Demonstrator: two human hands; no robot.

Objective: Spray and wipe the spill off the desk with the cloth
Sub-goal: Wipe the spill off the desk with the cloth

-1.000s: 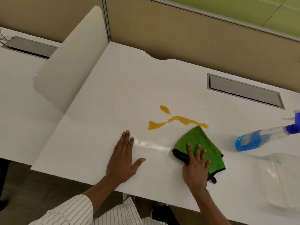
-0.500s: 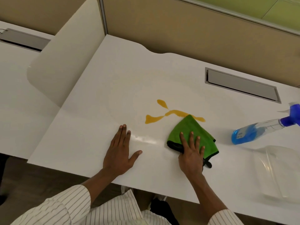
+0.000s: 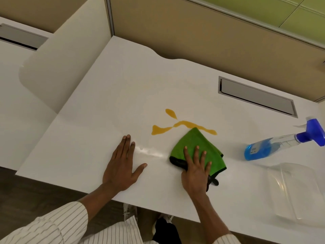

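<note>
An orange-yellow spill streaks across the middle of the white desk. A folded green cloth with a black edge lies just in front of it, and its far tip covers part of the streak. My right hand presses flat on the cloth's near side, fingers spread. My left hand rests palm down on the bare desk to the left, holding nothing. A spray bottle of blue liquid lies on its side at the right.
A clear plastic container sits at the near right corner. A grey cable hatch is set into the desk at the back right. A beige divider panel rises along the left edge, with partition walls behind.
My right hand has pushed the green cloth away from me, so its tip now overlaps the spill. The left hand stays flat in place.
</note>
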